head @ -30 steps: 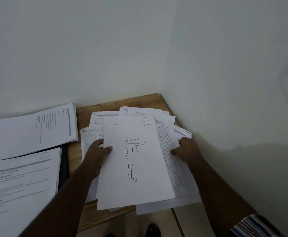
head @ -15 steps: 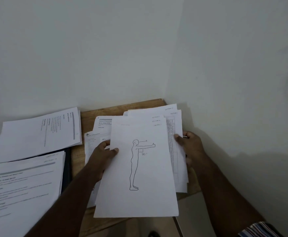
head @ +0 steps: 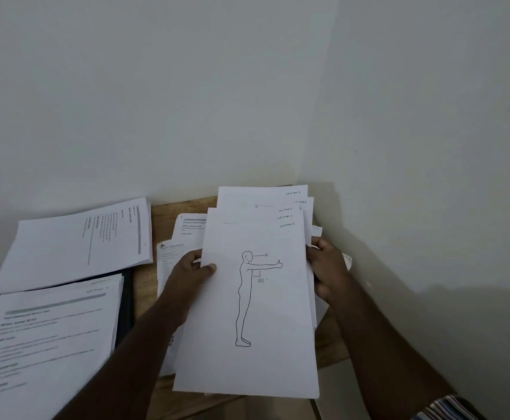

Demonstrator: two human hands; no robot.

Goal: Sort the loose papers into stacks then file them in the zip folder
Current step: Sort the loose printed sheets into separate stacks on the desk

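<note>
Both hands hold one bunch of white sheets (head: 256, 344) lifted above the wooden table (head: 162, 213). Its top sheet shows a line drawing of a standing figure with an outstretched arm and "90°". Several sheets fan out behind it, marked "SECTION 1" at the top right. My left hand (head: 188, 274) grips the bunch's left edge, thumb on the top sheet. My right hand (head: 328, 268) clasps the right edge. More printed papers (head: 171, 259) lie on the table under the bunch. The dark zip folder (head: 127, 301) lies at the left, mostly hidden under a stack.
One paper stack (head: 74, 244) lies at the back left and another stack (head: 44, 344) sits on the folder at the near left. White walls meet in a corner just behind the table. The table's near edge runs below the held sheets.
The spread sheets at the right have been gathered behind the figure sheet into one bunch. My right hand has closed in on its right edge, and the bunch has risen and squared up.
</note>
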